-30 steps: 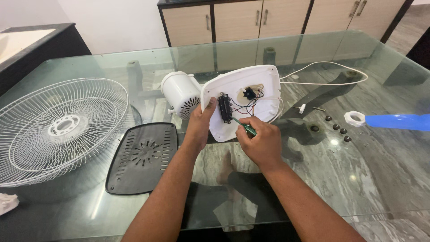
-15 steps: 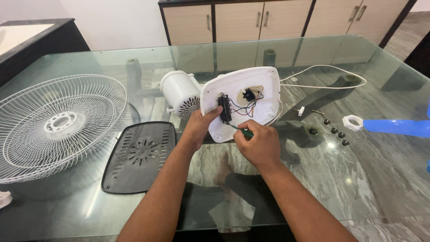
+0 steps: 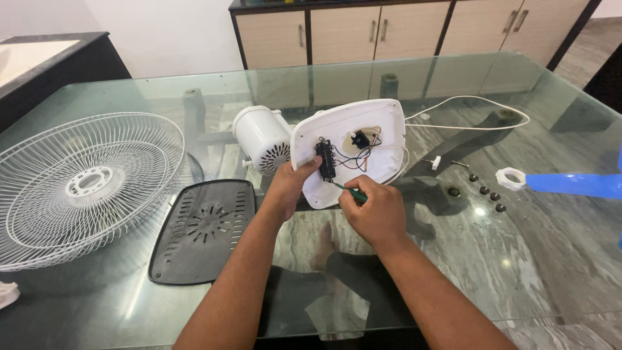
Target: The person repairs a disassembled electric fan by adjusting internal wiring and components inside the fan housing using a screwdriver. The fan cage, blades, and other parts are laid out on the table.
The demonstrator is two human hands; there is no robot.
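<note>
Unmoved, both hands point(image 3: 291, 185) grip fan base point(image 3: 350, 139) and screwdriver point(image 3: 346, 190).

Glossy white plastic fan base point(image 3: 363, 129), matt black plastic cover point(image 3: 204, 230), smooth glass table point(image 3: 551, 259).

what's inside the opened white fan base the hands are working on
Inside the white fan base sit a black switch block, a small black part and thin red and black wires. The left hand and right hand, holding a green screwdriver, cover its lower part.
</note>
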